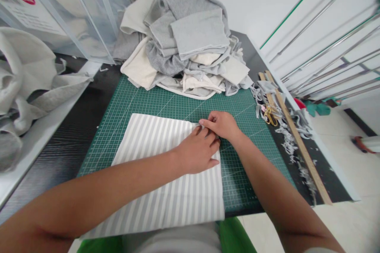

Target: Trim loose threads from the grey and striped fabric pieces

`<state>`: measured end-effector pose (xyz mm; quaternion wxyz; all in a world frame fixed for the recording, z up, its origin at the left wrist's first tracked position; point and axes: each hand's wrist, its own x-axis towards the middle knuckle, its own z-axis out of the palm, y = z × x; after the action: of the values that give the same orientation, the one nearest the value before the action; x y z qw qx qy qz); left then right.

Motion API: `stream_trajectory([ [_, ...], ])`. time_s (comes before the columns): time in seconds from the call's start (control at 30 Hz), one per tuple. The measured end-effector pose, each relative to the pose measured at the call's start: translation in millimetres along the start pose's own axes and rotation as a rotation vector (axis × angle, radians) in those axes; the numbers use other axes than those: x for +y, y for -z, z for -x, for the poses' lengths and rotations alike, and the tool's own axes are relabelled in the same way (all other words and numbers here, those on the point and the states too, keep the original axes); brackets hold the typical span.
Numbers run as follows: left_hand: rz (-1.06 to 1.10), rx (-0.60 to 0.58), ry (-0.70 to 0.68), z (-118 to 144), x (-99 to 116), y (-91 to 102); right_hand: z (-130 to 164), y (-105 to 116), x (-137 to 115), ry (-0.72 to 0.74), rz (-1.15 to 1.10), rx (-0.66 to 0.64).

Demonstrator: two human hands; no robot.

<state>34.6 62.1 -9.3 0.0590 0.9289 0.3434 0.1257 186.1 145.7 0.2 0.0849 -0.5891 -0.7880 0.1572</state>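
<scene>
I am seeing 2 bare forearms coming in from the bottom edge and meeting over a striped fabric piece (166,174) that is lying flat on the green cutting mat (148,102), its near edge hanging slightly past the mat toward me. The left hand (197,152) is resting palm down on the fabric near its far right corner, fingers loosely curled and pressing the cloth, not gripping it as far as I can tell. The right hand (221,124) is sitting just beyond it, touching the left hand's fingers, with its fingertips pinching or pressing the corner edge of the fabric; I cannot tell which, since the left hand is covering the contact. The 2 hands are together, not apart.

To the right of the mat, a long wooden ruler (297,138) is lying at a slant on the dark table (74,126), with grey fabric scraps (287,134) strewn beside it and a pair of small gold scissors (269,115) among them.

Further off, a pile of folded cloth (184,35) in grey and cream is sitting at the far edge of the mat. At far left, pale crumpled fabric (26,83) is lying on a side surface, with clear plastic bins (68,12) standing behind it.
</scene>
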Motion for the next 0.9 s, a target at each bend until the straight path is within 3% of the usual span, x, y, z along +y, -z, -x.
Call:
stream_trajectory([
  [0.33, 0.027, -0.019, -0.183, 22, -30, 1.7, -4, 3, 0, 0.014, -0.009, -0.028],
  [0.9, 0.098, -0.01, -0.169, 22, -36, 2.7, -1, -5, -2, -0.029, -0.001, 0.009],
])
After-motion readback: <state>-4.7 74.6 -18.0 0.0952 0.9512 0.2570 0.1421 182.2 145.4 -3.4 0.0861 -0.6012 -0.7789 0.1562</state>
